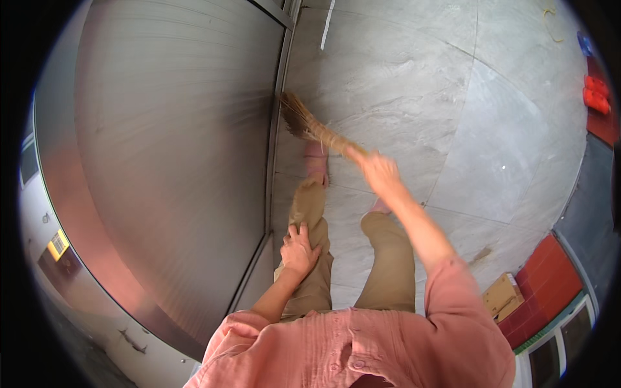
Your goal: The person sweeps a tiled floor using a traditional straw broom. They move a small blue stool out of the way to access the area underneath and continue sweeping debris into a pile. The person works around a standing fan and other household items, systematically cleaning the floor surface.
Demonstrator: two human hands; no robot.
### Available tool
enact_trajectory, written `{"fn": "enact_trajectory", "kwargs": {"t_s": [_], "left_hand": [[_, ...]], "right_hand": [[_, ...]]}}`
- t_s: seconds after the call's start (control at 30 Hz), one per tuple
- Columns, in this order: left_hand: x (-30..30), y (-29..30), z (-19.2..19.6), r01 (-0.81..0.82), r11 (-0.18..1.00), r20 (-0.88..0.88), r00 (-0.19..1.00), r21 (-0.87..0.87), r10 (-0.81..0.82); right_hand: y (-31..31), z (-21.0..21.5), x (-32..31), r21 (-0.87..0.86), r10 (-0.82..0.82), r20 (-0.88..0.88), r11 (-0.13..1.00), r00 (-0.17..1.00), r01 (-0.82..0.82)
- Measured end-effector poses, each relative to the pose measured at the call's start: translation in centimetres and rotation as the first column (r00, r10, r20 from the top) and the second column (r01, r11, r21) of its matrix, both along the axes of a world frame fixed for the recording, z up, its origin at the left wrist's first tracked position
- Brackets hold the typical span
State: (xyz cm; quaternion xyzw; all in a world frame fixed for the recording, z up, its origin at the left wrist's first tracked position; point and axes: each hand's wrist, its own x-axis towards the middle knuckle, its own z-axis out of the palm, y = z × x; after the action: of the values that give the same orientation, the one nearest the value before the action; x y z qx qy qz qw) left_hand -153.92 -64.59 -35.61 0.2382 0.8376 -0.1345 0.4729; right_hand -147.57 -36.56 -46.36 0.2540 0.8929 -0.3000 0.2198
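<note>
The right hand (pixel 380 171) is clamped on the bound handle of a straw-coloured grass broom (pixel 310 126), bristles angled down where the grey stone floor (pixel 453 97) meets the brushed-steel door (pixel 174 149). The left hand (pixel 299 249) rests spread on the bent thigh, bracing the stoop.

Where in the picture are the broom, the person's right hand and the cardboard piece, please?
broom (pixel 309 125), head view, on the straw bristles.
right hand (pixel 380 173), head view, middle of the hand.
cardboard piece (pixel 501 294), head view, on its flat top face.

Bright even daylight, soft sheen on metal shutter (pixel 168 149), motion-blurred right hand (pixel 380 173), fisheye-bent edges
</note>
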Motion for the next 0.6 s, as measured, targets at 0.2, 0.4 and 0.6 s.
{"fn": "enact_trajectory", "kwargs": {"t_s": [0.2,0.4,0.6], "left_hand": [[-5.2,-0.2,-0.8,-0.011,1.0,0.095,0.995,-0.024,0.014],[-8.2,1.4,-1.3,0.028,0.999,0.155,0.988,-0.017,-0.025],[-9.6,2.0,-1.3,0.018,1.0,0.173,0.985,-0.025,-0.013]], "right_hand": [[9.0,-3.4,3.6,0.058,-0.464,0.144,0.886,0.874,0.46],[4.8,3.1,18.2,0.238,-0.841,0.234,0.535,0.487,0.81],[2.7,1.2,0.8,-0.156,-0.791,-0.094,0.612,0.605,0.776]]}}
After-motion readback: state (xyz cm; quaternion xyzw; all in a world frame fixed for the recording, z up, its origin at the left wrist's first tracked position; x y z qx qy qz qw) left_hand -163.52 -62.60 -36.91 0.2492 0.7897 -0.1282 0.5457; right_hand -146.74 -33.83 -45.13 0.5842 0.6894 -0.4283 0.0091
